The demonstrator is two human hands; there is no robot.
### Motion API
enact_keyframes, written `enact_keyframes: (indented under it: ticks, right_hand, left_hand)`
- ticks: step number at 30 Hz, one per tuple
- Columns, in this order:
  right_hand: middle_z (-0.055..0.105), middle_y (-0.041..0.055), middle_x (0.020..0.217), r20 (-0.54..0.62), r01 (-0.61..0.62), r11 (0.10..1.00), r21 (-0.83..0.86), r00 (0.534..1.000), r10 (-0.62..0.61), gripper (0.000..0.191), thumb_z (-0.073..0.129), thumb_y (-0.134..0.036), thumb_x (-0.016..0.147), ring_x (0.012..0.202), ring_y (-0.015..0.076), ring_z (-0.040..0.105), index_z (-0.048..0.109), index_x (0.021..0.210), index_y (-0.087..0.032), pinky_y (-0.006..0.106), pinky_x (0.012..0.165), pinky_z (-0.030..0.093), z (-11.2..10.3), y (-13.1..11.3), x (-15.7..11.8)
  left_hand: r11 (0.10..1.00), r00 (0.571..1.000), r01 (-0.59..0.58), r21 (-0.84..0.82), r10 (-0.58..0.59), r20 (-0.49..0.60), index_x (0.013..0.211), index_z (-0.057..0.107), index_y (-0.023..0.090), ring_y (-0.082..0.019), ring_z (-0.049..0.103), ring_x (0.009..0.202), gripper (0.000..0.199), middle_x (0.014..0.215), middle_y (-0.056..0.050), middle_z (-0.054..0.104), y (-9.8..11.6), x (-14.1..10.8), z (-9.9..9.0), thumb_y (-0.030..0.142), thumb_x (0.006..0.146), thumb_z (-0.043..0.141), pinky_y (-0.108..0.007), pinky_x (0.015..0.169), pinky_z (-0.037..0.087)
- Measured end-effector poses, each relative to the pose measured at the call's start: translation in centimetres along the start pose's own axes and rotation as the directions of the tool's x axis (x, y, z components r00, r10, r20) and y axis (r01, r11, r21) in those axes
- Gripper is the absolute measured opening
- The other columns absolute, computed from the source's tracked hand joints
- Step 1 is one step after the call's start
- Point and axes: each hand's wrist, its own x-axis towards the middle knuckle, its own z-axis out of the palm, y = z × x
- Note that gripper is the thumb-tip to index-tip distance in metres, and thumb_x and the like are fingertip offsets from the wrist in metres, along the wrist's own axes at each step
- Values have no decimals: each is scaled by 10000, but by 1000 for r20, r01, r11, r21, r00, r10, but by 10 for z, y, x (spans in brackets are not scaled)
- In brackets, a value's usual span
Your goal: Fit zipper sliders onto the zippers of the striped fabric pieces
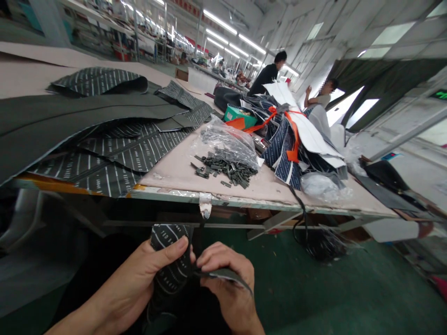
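A dark fabric piece with white printed lettering and stripes [172,274] is held below the table's front edge. My left hand [150,267] is closed on it, the thumb lying flat across its printed face. To the right, my right hand [228,274] has its fingers curled round a folded grey-edged part that looks joined to the same piece; the joint between the hands is dark and hard to make out. Small dark tabs [232,170] lie in a pile on the table [171,170], partly under a clear plastic bag [226,139].
Large dark panels [87,111] cover the table's left side. Bundled printed pieces [279,139] with orange ties, a green box [240,116] and another plastic bag [323,186] are at the right. Two people are beyond the table. A black strap hangs off the front edge.
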Motion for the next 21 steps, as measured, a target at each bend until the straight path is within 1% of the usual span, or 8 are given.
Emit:
enact_keyframes:
  ticks: [1,3,4,6,9,12,16,21]
  right_hand:
    - [793,45,783,-28,-86,991,103,996,89,88,850,-295,830,732,196,715,797,827,-224,309,728,558,2,1,0]
    - [778,48,723,-52,-256,922,291,958,283,160,843,-350,812,669,199,701,789,783,-202,321,703,557,7,2,4]
    - [750,46,659,-59,-310,881,356,934,352,215,834,-383,798,614,190,672,779,729,-187,314,666,545,9,3,8]
    - [661,34,527,-81,-355,833,424,901,426,315,825,-425,751,509,158,585,731,593,-169,282,569,493,14,3,16]
    - [551,9,423,-133,-404,805,435,855,501,396,813,-442,702,426,122,481,635,468,-177,249,480,398,17,4,27]
    - [526,7,400,-157,-428,805,410,837,525,407,779,-437,698,402,118,453,595,436,-186,249,456,364,18,5,33]
    - [519,5,392,-178,-446,805,391,822,541,377,752,-411,678,387,115,439,582,423,-192,246,432,351,17,6,37]
    - [516,7,384,-167,-480,783,395,801,575,362,745,-400,655,375,110,445,572,420,-186,235,419,339,17,8,39]
  left_hand:
    - [1000,1000,-1,-23,1,23,598,785,161,-133,629,578,429,600,-21,737,2,1,3,557,577,948,-191,574,505]
    - [998,996,-33,-54,38,81,570,754,163,-135,634,582,401,595,-24,733,6,2,8,519,644,923,-192,591,513]
    - [997,993,-51,-62,57,101,559,737,168,-148,646,591,390,593,-29,733,7,3,10,500,677,904,-207,612,527]
    - [996,990,-82,-39,86,108,546,705,180,-181,672,618,376,605,-38,738,10,5,14,471,719,869,-250,654,553]
    - [990,990,-137,46,135,31,527,663,196,-188,649,616,375,604,-20,705,13,8,17,457,731,840,-273,648,548]
    - [984,988,-146,101,150,-31,500,628,206,-198,629,601,381,576,-6,663,16,10,19,457,696,838,-293,635,543]
    - [976,985,-163,143,170,-36,477,607,215,-225,649,604,384,567,-25,686,19,15,21,459,676,828,-313,633,545]
    - [986,991,-107,127,116,-63,471,614,215,-230,655,578,390,540,-10,649,19,19,22,479,623,858,-331,625,557]
